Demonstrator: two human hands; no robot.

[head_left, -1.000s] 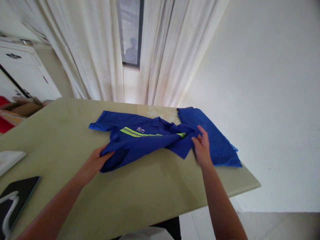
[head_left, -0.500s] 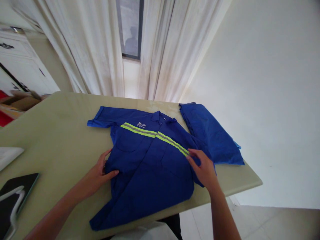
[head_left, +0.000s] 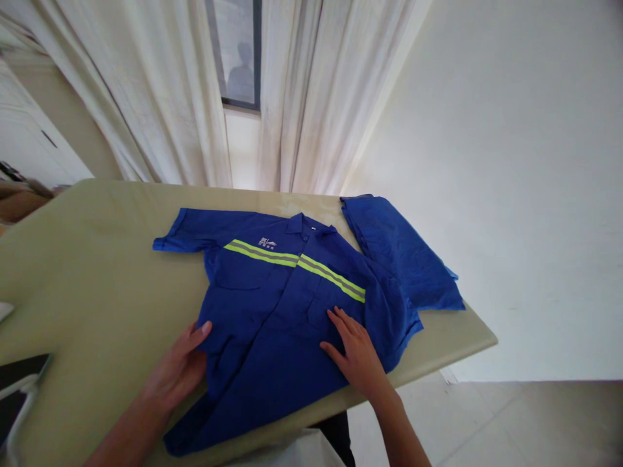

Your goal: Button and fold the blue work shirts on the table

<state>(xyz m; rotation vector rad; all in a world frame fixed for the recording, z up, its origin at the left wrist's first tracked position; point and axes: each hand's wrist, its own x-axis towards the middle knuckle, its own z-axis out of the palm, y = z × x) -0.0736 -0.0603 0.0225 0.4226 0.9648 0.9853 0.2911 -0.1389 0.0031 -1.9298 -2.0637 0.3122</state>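
A blue short-sleeved work shirt [head_left: 272,363] lies front up on the table, its collar toward the far side. A yellow-green and grey reflective band [head_left: 331,276] crosses its chest, with a small white print above it. My left hand [head_left: 180,366] is at the shirt's left side edge, thumb on top and the fingers tucked beneath the cloth, partly hidden. Spread flat on the lower front near the right-hand pocket is my right hand [head_left: 355,350], fingers apart. The shirt's lower left corner reaches the near table edge.
Folded blue cloth [head_left: 402,253] lies beyond the shirt at the table's right, against the wall. A black flat object [head_left: 19,395] with a white hanger-like piece [head_left: 22,415] sits at the left edge. Curtains [head_left: 165,97] hang behind the pale green table [head_left: 107,272].
My right hand has moved from the right sleeve area inward and nearer onto the shirt front. The right sleeve now lies spread outward. My left hand has slid nearer along the side edge.
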